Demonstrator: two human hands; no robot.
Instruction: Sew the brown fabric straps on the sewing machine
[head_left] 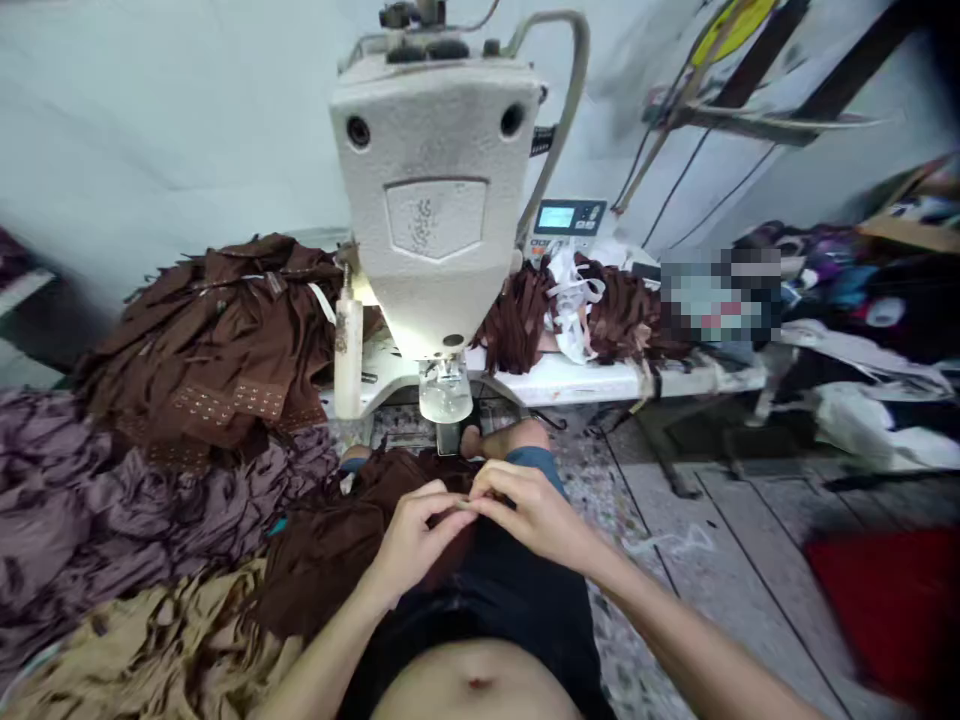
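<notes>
My left hand (415, 535) and my right hand (527, 510) meet over my lap, fingertips pinched together on something small that I cannot make out. Just beneath them a brown fabric piece (330, 545) lies across my lap and left thigh. A white industrial sewing machine (435, 200) stands straight ahead, its presser foot (448, 395) a short way beyond my hands. Neither hand touches the machine.
A pile of brown garments (217, 340) sits on the table to the left of the machine; more brown pieces with white strips (577, 310) lie to the right. Purple cloth (97, 500) and tan cloth (142, 640) heap at my left. A control panel (568, 217) stands behind. Red object (892, 600) on the floor, right.
</notes>
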